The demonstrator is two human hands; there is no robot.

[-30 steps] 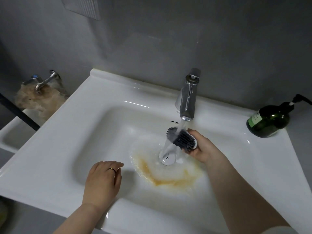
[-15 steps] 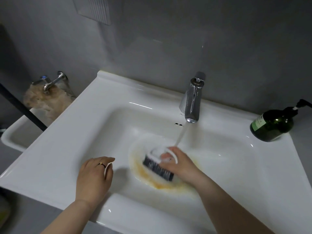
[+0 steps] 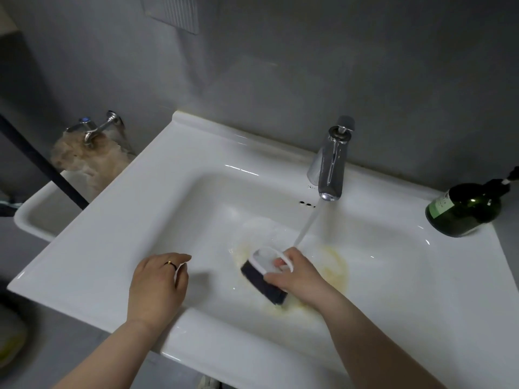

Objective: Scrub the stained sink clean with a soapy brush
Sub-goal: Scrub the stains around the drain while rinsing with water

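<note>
I see the white sink (image 3: pixel 112 248) with a yellow-brown stain (image 3: pixel 338 266) on its basin floor. The brush (image 3: pixel 264 283), white handle and dark bristles, sits bristles-down on the stain's left part.

I am in a bathroom or washroom. My right hand (image 3: pixel 295 273) is down in a white sink (image 3: pixel 112 248) set against a grey wall (image 3: pixel 280 66). A chrome tap (image 3: pixel 330 167) runs just beyond that hand, and a green pump bottle (image 3: pixel 463 211) stands on the rim further right. Well beyond my left hand (image 3: pixel 157 284), a smaller basin (image 3: pixel 33 220) sits under a wall tap (image 3: pixel 97 130).
</note>
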